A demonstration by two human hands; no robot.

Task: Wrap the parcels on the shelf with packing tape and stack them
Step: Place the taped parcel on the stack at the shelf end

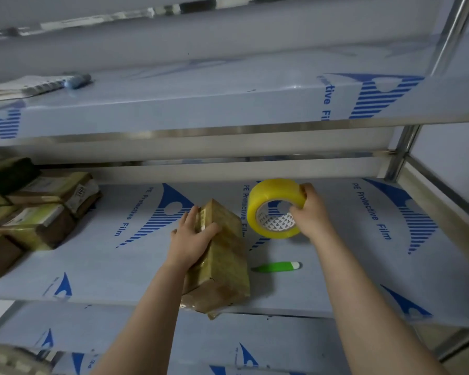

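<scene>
Parcel (225, 255) runs front-to-back, clamped in grip of left hand (191, 239); right hand (310, 212) clamps tape roll (258, 203).

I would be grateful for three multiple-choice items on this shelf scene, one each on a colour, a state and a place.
1. Colour of the tape roll? A blue; B yellow; C red.
2. The right hand: A lies open; B grips the tape roll; C is curled, empty.
3. The green tool lies: A on the shelf, right of the parcel; B atop the parcel; C inside the tape roll.
Answers: 1 B, its film is yellow; 2 B, fingers curl round its rim; 3 A, it lies flat beside the parcel.
</scene>
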